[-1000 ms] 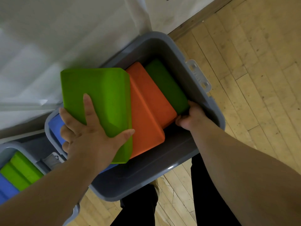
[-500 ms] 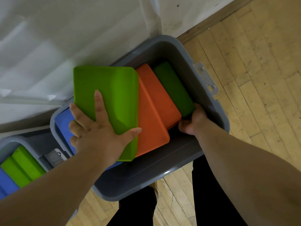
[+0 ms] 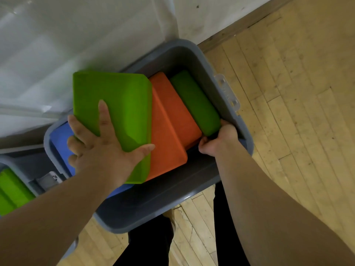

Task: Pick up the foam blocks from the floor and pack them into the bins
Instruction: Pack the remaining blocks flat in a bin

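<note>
A grey bin [image 3: 199, 60] stands on the wooden floor by the wall. Inside it, a bright green foam block [image 3: 119, 104] leans over an orange block [image 3: 169, 127], with a darker green block [image 3: 196, 102] against the right wall and a blue block [image 3: 59, 139] at the left. My left hand [image 3: 101, 150] grips the bright green block's near end, fingers spread on its face and thumb along its edge. My right hand [image 3: 219, 141] has its fingers curled around the near end of the darker green block, low in the bin; the fingertips are hidden.
A second grey bin [image 3: 11, 162] at the lower left holds green blocks [image 3: 11, 191]. White sheeting [image 3: 76, 35] covers the wall behind the bins. A clear latch [image 3: 228, 93] sticks out from the bin's right rim. My dark trouser legs [image 3: 153, 242] stand just before the bin.
My right hand has shifted further right, toward the dark green block's end. My left hand keeps its hold on the bright green block, which has barely moved.
</note>
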`<state>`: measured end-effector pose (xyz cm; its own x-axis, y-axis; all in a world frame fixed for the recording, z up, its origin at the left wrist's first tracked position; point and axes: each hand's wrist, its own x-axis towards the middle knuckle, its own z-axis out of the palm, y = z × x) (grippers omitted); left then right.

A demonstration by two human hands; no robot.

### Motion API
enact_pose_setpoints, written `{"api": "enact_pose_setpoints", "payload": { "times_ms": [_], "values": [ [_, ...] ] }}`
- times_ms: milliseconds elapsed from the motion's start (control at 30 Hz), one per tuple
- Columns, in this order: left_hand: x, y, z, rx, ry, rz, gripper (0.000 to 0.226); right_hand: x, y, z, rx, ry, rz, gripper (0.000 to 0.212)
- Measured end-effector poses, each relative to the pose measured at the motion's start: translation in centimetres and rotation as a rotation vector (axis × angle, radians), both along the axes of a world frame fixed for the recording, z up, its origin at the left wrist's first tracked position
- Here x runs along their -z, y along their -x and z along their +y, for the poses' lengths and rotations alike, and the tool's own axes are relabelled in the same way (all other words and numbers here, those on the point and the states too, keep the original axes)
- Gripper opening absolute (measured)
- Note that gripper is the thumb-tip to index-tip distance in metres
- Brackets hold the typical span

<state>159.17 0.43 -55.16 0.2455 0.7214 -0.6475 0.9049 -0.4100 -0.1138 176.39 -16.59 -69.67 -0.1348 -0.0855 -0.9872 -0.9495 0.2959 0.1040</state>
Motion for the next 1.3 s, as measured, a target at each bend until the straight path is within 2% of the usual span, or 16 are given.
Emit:
{"api": "enact_pose_setpoints", "payload": {
  "times_ms": [167, 467, 667, 900, 1167, 1233, 1300],
  "values": [
    [0.4, 0.1, 0.0, 0.002, -0.006, -0.006, 0.139, -0.7, 0.6, -0.5, 0.024, -0.059, -0.043, 0.045],
    [0.2, 0.0, 0.4, -0.015, 0.037, -0.002, 0.139, -5.1, 0.2, 1.1, 0.029, -0.027, -0.096, 0.026],
    [0.1, -0.4, 0.5, -0.017, 0.069, 0.014, 0.139, -6.9, -1.7, 2.8, 0.014, 0.054, -0.05, 0.033],
    [0.0, -0.4, 0.7, -0.008, 0.084, 0.026, 0.138, -7.0, -0.7, 3.7, 0.103, 0.076, -0.13, 0.031],
    [-0.5, -0.3, 0.9, -0.004, 0.111, 0.03, 0.136, -11.6, -0.7, 5.8, 0.151, 0.112, -0.177, 0.036],
    [-0.7, -0.4, 0.9, -0.007, 0.128, 0.029, 0.136, -13.4, -0.9, 5.7, 0.09, 0.099, -0.159, 0.038],
    [-0.9, -0.5, 1.0, -0.003, 0.128, 0.025, 0.136, -14.5, -1.3, 5.0, -0.092, 0.083, -0.137, 0.046]
  ]
}}
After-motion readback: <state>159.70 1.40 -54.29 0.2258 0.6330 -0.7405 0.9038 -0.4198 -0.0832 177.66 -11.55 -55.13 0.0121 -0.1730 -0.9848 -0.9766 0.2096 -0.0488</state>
